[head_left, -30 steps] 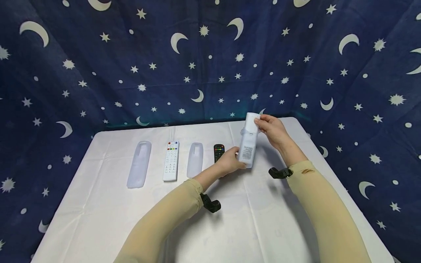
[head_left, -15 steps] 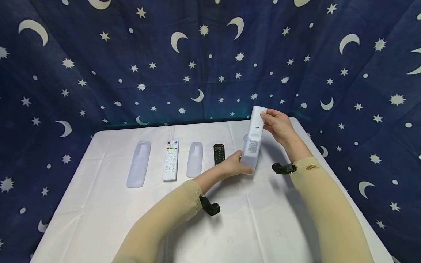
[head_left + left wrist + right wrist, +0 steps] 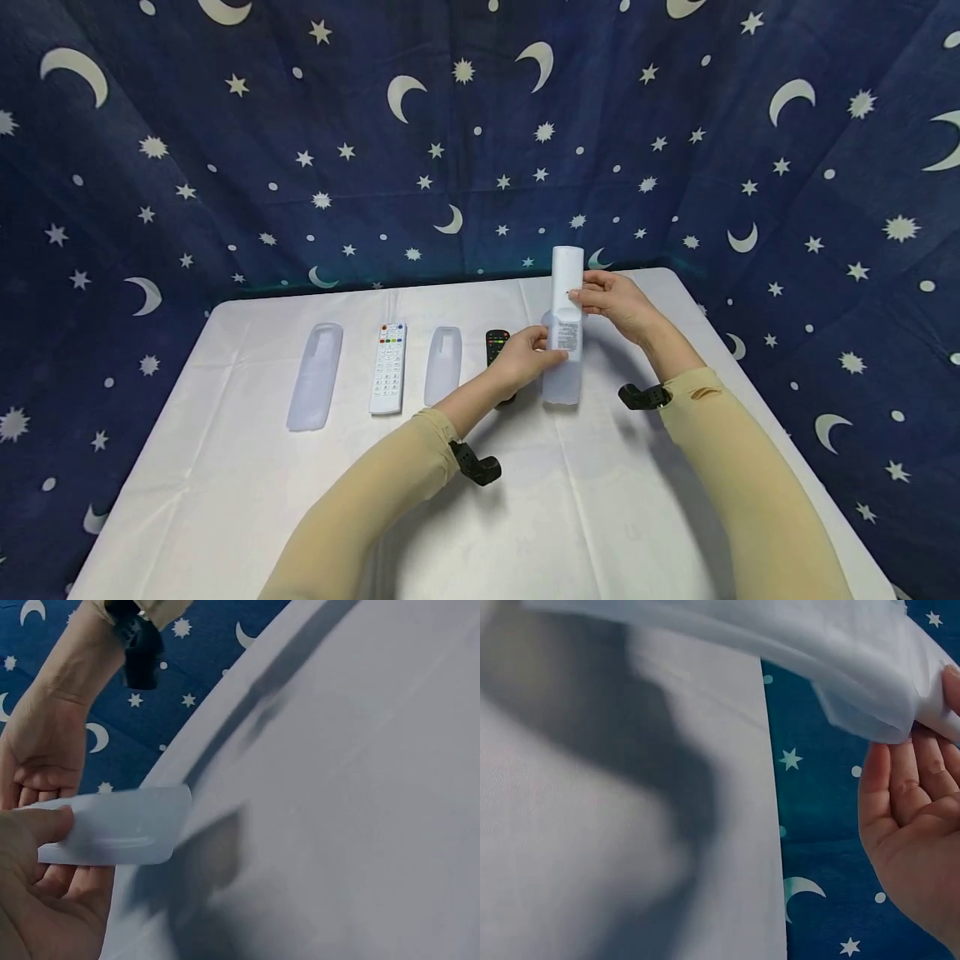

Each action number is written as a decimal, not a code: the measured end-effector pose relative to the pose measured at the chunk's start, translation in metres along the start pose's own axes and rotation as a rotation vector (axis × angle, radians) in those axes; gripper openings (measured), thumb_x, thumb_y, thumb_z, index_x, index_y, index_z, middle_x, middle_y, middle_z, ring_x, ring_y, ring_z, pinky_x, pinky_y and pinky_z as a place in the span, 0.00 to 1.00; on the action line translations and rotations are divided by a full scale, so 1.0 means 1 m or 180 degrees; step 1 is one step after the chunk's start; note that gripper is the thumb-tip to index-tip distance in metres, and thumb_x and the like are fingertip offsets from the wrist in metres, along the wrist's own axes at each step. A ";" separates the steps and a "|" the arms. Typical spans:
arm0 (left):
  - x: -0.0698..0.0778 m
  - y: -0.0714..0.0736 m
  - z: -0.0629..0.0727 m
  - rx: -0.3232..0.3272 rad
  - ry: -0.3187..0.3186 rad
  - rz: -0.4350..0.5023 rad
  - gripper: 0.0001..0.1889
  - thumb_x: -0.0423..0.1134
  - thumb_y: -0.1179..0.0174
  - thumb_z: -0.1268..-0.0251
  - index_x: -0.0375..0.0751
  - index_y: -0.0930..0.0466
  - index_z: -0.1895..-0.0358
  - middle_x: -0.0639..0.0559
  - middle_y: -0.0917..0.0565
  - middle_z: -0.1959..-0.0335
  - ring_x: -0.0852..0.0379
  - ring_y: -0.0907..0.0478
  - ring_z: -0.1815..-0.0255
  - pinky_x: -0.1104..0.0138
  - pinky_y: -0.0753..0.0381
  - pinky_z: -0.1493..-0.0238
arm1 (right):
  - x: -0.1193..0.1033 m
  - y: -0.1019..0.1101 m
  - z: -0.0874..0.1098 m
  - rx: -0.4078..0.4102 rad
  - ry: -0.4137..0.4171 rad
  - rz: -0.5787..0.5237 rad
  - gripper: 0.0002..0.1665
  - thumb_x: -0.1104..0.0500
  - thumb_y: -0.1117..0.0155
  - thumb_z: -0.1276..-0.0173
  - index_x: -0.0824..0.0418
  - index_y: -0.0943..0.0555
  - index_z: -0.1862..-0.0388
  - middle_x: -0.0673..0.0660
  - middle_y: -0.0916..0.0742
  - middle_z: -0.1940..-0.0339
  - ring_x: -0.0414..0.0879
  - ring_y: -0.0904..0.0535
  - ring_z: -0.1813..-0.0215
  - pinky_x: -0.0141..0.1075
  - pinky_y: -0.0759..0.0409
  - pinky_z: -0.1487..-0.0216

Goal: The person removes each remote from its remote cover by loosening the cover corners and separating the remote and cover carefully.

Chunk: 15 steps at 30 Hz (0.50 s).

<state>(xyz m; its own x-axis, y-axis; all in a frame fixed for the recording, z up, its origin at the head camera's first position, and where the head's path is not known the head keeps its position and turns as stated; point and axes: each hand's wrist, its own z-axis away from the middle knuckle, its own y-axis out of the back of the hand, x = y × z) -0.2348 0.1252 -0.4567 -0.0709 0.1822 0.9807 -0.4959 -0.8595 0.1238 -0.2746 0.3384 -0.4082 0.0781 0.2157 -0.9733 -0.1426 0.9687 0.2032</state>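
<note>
A white remote control (image 3: pixel 567 271), its back with a printed label toward the head camera, stands partly inside a translucent silicone cover (image 3: pixel 561 390). The cover's lower end extends beyond the label. My left hand (image 3: pixel 519 360) grips the covered part, thumb across the front. In the left wrist view that thumb presses on the cover (image 3: pixel 131 825). My right hand (image 3: pixel 621 307) pinches the bare upper part of the remote, near the cover's mouth. The right wrist view has the cover's flared edge (image 3: pixel 881 724) close to my right fingertips.
On the white table (image 3: pixel 480 525) lie a large translucent cover (image 3: pixel 315 379), a white remote with buttons up (image 3: pixel 388 371) and a smaller translucent cover (image 3: pixel 443 367). A black remote (image 3: pixel 496 342) is partly hidden behind my left hand. A starry curtain (image 3: pixel 337 100) hangs behind.
The remote and cover tilted right, then came back left to nearly upright. More of the cover's lower end shows below the label. My right hand has shifted lower on the remote.
</note>
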 end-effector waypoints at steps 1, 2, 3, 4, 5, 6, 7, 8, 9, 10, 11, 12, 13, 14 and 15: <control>0.000 0.000 0.000 -0.0031 0.0005 0.0050 0.25 0.34 0.33 0.31 0.34 0.27 0.34 0.47 0.15 0.49 0.55 0.18 0.52 0.62 0.16 0.52 | 0.000 -0.001 0.000 0.0001 -0.0006 0.0075 0.37 0.57 0.31 0.27 0.70 0.33 0.26 0.60 0.20 0.37 0.42 0.21 0.45 0.37 0.22 0.44; -0.001 0.000 0.001 -0.0062 0.0017 0.0070 0.26 0.34 0.32 0.31 0.34 0.28 0.33 0.47 0.16 0.49 0.55 0.18 0.52 0.62 0.16 0.52 | 0.000 -0.002 0.000 0.0022 -0.0010 0.0108 0.37 0.57 0.30 0.28 0.70 0.32 0.26 0.60 0.20 0.36 0.42 0.21 0.45 0.38 0.23 0.43; -0.001 0.001 0.001 -0.0098 0.0029 0.0090 0.28 0.34 0.32 0.31 0.34 0.30 0.31 0.47 0.16 0.50 0.55 0.18 0.51 0.62 0.16 0.52 | 0.000 -0.003 0.000 0.0050 -0.0009 0.0125 0.37 0.57 0.30 0.28 0.69 0.32 0.27 0.61 0.19 0.36 0.42 0.21 0.45 0.40 0.24 0.43; -0.001 0.001 0.001 -0.0130 0.0036 0.0105 0.29 0.34 0.32 0.31 0.35 0.31 0.30 0.46 0.16 0.50 0.54 0.18 0.51 0.61 0.16 0.51 | 0.000 -0.004 0.000 0.0067 -0.0001 0.0135 0.36 0.57 0.30 0.28 0.69 0.31 0.27 0.60 0.19 0.36 0.42 0.21 0.46 0.41 0.24 0.43; -0.001 0.001 0.002 -0.0158 0.0043 0.0114 0.30 0.34 0.32 0.31 0.35 0.32 0.29 0.46 0.16 0.50 0.54 0.17 0.51 0.61 0.16 0.51 | 0.001 -0.005 -0.001 0.0074 0.0008 0.0137 0.36 0.57 0.30 0.28 0.70 0.31 0.27 0.59 0.19 0.37 0.42 0.21 0.46 0.42 0.25 0.42; -0.001 0.002 0.002 -0.0170 0.0052 0.0097 0.31 0.34 0.32 0.31 0.35 0.33 0.28 0.45 0.16 0.51 0.53 0.17 0.51 0.60 0.16 0.50 | 0.001 -0.006 -0.001 0.0077 0.0010 0.0130 0.36 0.57 0.30 0.28 0.70 0.31 0.27 0.58 0.18 0.38 0.42 0.21 0.46 0.43 0.26 0.42; -0.002 0.002 0.002 -0.0167 0.0062 0.0074 0.32 0.34 0.31 0.32 0.35 0.34 0.28 0.45 0.16 0.51 0.53 0.17 0.51 0.60 0.16 0.50 | 0.002 -0.006 -0.002 0.0080 0.0003 0.0116 0.36 0.57 0.30 0.28 0.70 0.31 0.27 0.57 0.17 0.40 0.42 0.21 0.47 0.44 0.26 0.41; -0.002 0.003 0.003 -0.0163 0.0073 0.0040 0.34 0.34 0.31 0.33 0.35 0.35 0.27 0.45 0.16 0.51 0.53 0.17 0.51 0.60 0.16 0.50 | 0.003 -0.007 -0.002 0.0080 0.0000 0.0097 0.36 0.57 0.31 0.28 0.71 0.31 0.27 0.55 0.17 0.41 0.42 0.21 0.48 0.45 0.26 0.41; -0.003 0.003 0.003 -0.0177 0.0087 0.0013 0.36 0.33 0.30 0.33 0.35 0.36 0.25 0.45 0.16 0.51 0.53 0.17 0.51 0.60 0.16 0.50 | 0.003 -0.008 -0.003 0.0081 0.0002 0.0087 0.35 0.58 0.31 0.27 0.71 0.31 0.28 0.53 0.16 0.43 0.42 0.21 0.49 0.45 0.26 0.41; -0.003 0.003 0.004 -0.0195 0.0096 -0.0007 0.37 0.33 0.30 0.34 0.36 0.38 0.24 0.45 0.16 0.51 0.52 0.17 0.50 0.59 0.16 0.50 | 0.004 -0.008 -0.004 0.0088 0.0005 0.0074 0.35 0.58 0.31 0.27 0.71 0.30 0.28 0.52 0.16 0.45 0.42 0.21 0.50 0.45 0.26 0.42; -0.004 0.004 0.004 -0.0205 0.0103 -0.0030 0.39 0.32 0.30 0.35 0.36 0.39 0.23 0.45 0.15 0.52 0.52 0.17 0.50 0.59 0.16 0.50 | 0.004 -0.009 -0.004 0.0107 0.0009 0.0058 0.34 0.58 0.31 0.27 0.71 0.30 0.28 0.50 0.16 0.46 0.42 0.21 0.51 0.44 0.26 0.42; -0.004 0.004 0.005 -0.0215 0.0102 -0.0075 0.41 0.32 0.29 0.35 0.37 0.41 0.22 0.45 0.15 0.52 0.53 0.17 0.51 0.59 0.16 0.50 | 0.004 -0.009 -0.005 0.0121 0.0024 0.0052 0.34 0.58 0.31 0.27 0.71 0.30 0.29 0.49 0.16 0.47 0.42 0.21 0.51 0.43 0.26 0.44; -0.004 0.005 0.005 -0.0221 0.0093 -0.0109 0.42 0.32 0.29 0.35 0.38 0.42 0.21 0.46 0.15 0.53 0.53 0.17 0.51 0.60 0.16 0.51 | 0.004 -0.010 -0.006 0.0136 0.0045 0.0036 0.33 0.58 0.32 0.27 0.71 0.30 0.29 0.49 0.16 0.47 0.42 0.21 0.52 0.42 0.25 0.45; -0.005 0.006 0.006 -0.0233 0.0080 -0.0132 0.43 0.31 0.29 0.35 0.39 0.44 0.20 0.46 0.14 0.54 0.53 0.16 0.51 0.60 0.16 0.52 | 0.003 -0.011 -0.007 0.0151 0.0068 0.0023 0.33 0.58 0.32 0.27 0.71 0.29 0.29 0.48 0.16 0.48 0.42 0.21 0.52 0.41 0.25 0.46; -0.005 0.006 0.006 -0.0255 0.0060 -0.0130 0.44 0.30 0.30 0.35 0.40 0.44 0.20 0.45 0.14 0.55 0.53 0.16 0.51 0.60 0.16 0.52 | 0.003 -0.012 -0.008 0.0166 0.0094 0.0016 0.33 0.58 0.32 0.27 0.71 0.29 0.29 0.48 0.16 0.48 0.42 0.21 0.53 0.40 0.25 0.47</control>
<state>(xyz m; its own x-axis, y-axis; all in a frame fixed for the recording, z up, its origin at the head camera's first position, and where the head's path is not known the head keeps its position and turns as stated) -0.2323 0.1163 -0.4595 -0.0652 0.2259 0.9720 -0.5663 -0.8103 0.1504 -0.2808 0.3267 -0.4145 0.0482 0.2174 -0.9749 -0.0912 0.9729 0.2125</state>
